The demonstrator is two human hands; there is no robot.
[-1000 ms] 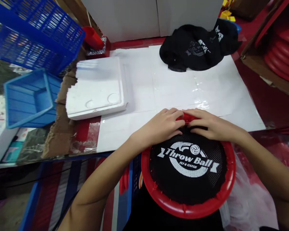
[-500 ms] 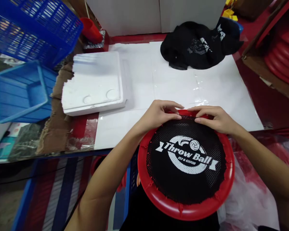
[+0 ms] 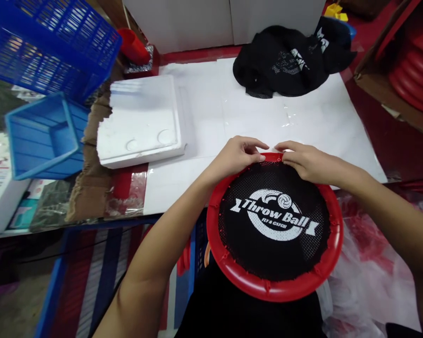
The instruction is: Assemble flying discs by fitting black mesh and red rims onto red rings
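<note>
A red ring with a black mesh disc inside it, printed "Throw Ball Fly & Catch" in white, lies tilted against the table's front edge, over the lap. My left hand grips the ring's far rim, thumb and fingers pinched over it left of the top. Just to the right, my right hand pinches the same rim and the mesh edge. Between the two hands a short stretch of red rim shows.
Black printed mesh pieces are heaped at the table's back right. A white foam block sits left, beside a light blue bin and a dark blue basket. Red rings fill a carton at right.
The ring and both hands sit slightly higher in the view. My fingers have shifted from the mesh edge onto the far rim, which shows more between them.
</note>
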